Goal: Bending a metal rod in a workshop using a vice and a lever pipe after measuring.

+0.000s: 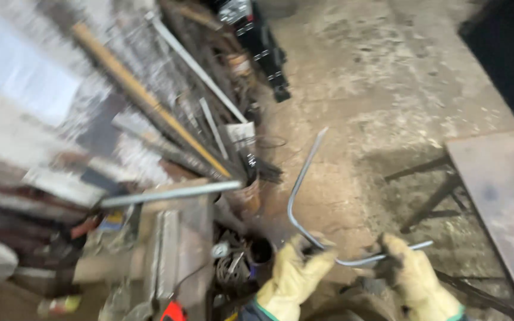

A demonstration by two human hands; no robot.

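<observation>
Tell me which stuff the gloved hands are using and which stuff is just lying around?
In use:
- bent metal rod, gripped by the left hand and the right hand

Lying about:
- wooden pole leaning in the scrap pile
- straight metal pipe
- rusty metal table
- coiled wires

A stained, dusty concrete floor (376, 89) fills the middle of the workshop. A rusty steel bench (501, 196) stands at the right on dark legs. Leaning metal bars and scrap (168, 107) crowd the left, blurred
</observation>
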